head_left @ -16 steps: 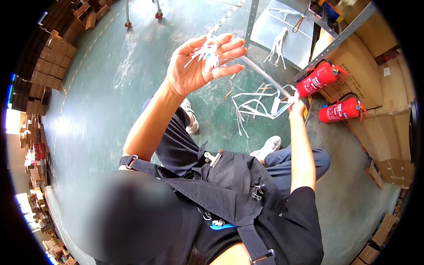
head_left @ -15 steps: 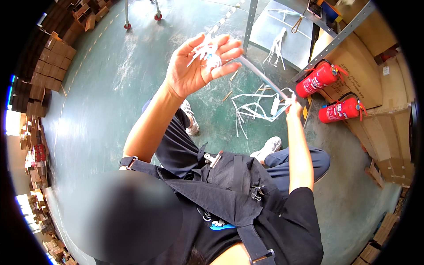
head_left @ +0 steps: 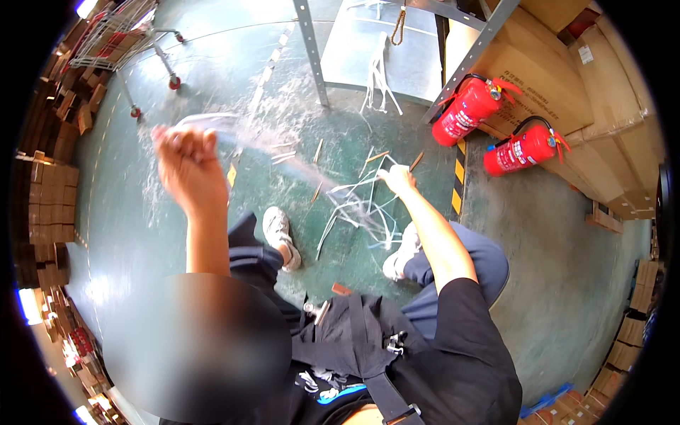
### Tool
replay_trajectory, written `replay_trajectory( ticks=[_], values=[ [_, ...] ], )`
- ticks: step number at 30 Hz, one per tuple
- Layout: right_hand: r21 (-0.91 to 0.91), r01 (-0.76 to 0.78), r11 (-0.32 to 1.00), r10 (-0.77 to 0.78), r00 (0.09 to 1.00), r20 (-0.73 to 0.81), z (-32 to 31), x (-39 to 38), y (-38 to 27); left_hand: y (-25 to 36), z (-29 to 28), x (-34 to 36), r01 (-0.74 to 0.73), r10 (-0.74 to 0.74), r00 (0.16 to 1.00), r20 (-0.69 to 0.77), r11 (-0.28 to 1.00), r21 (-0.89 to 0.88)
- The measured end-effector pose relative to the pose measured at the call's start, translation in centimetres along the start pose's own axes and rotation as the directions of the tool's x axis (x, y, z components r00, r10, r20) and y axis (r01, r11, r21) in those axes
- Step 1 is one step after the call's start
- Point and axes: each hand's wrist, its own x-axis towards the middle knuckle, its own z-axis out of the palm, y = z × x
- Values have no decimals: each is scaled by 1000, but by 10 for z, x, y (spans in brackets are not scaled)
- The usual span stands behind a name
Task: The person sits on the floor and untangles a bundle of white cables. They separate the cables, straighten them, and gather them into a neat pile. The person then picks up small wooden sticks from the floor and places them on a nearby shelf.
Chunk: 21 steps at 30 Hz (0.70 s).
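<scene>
My left hand is raised on the left, its fingers curled closed around the end of some thin white strips. The strips are smeared by motion and stretch from this hand down to the right. My right hand, farther right and lower, has its fingers closed on a white strip that runs into a loose tangle. Below and left of it, more strips hang or lie above the green floor near my shoes; which of them touch the floor I cannot tell.
Two red fire extinguishers stand on the right before large cardboard boxes. A metal rack has white strips hanging over its lower shelf. Small brown slivers litter the floor. A wire trolley stands far left.
My left hand has moved left and down, and its spread fingers have curled closed around the strips. My right hand has shifted left. The view has turned, bringing the trolley in.
</scene>
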Motion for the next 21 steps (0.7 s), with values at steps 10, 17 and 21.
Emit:
replay_trajectory(
  ticks=[10,17,21],
  values=[
    [81,51,995,7,812,-584,-81,280,-47,-120,-38,14,706,-678,704,-212,702,98],
    [-58,-214,975,159,858,-488,-54,350,-131,-130,-60,24,821,-760,571,-311,541,186],
    [-42,-221,974,160,813,-560,-40,374,-115,-136,-59,36,801,-775,598,-205,570,183]
  ],
)
